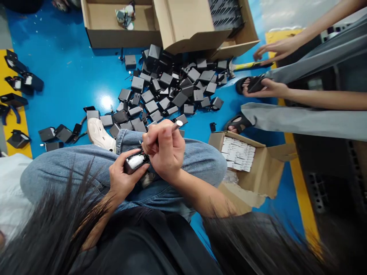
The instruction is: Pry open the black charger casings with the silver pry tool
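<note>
My left hand point(122, 173) is wrapped round a small black plastic case point(129, 168), held above my lap. The case is opened up, and a white block point(135, 161) sits inside it. Over its far end, my right hand point(165, 151) is closed in a fist round a slim rod-shaped tool point(179, 123). Only the tool's pale round butt shows clearly; its kind and its tip are hidden by the fingers. A few thin wires show between the case and my right fingers. Past my knees lies a heap of black and grey cases point(172, 89) on the blue floor.
At the back stand cardboard boxes point(126, 38). A carton of white pieces point(258, 172) is by my right knee. On the right a co-worker's hand touches a yellow-handled hammer point(249, 66); the other holds a black case point(255, 84). Opened cases point(64, 133) and blue-handled pliers point(11, 115) lie left.
</note>
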Available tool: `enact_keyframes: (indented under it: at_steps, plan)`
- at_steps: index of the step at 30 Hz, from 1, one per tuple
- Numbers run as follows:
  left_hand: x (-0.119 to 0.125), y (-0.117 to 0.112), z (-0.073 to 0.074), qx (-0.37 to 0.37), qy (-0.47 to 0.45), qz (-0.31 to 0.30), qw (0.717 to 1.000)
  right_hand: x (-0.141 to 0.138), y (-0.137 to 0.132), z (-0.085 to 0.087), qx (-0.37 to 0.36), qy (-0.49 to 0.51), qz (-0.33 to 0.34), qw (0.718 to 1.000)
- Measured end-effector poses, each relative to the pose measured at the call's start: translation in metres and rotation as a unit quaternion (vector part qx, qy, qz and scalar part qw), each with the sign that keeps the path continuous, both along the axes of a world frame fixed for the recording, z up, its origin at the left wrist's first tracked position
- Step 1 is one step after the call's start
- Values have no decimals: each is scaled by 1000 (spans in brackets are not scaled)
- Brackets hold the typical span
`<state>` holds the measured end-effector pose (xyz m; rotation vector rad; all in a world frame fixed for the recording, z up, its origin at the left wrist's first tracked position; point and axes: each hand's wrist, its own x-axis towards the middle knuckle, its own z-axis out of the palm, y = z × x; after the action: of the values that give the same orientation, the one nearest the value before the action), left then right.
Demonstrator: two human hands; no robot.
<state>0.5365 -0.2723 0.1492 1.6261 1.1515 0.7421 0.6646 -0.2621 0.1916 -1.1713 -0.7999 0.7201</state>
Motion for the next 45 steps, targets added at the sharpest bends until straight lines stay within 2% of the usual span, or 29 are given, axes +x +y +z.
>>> enact_keyframes:
  at_steps: [5,9,13,17,22,26,32,39,45]
  plan:
    - [-1,4,0,53,6,-17,998,2,2,-3,-14,-7,10,1000]
    - [0,6,0,76,1,-8,997,-1,1,-5,25,26,-21,999]
    - [1,8,-1,-3,2,7,1000,-4,0,-1,89,-31,-54,994]
    - [0,11,-2,-59,14,14,998,-1,-1,8,157,-24,-40,987]
    - [-2,11,1,-22,-10,-17,1000,6,-2,13,158,-19,-6,987]
    - [-3,10,3,23,8,-26,999,6,-3,12,173,-16,12,985]
    - [-2,8,4,50,1,-10,999,2,-1,10,184,-8,8,983]
    - [-1,4,4,40,-3,0,999,2,-3,11,160,-13,2,987]
    - [-1,5,3,31,-3,4,999,2,-4,13,172,-6,7,985]
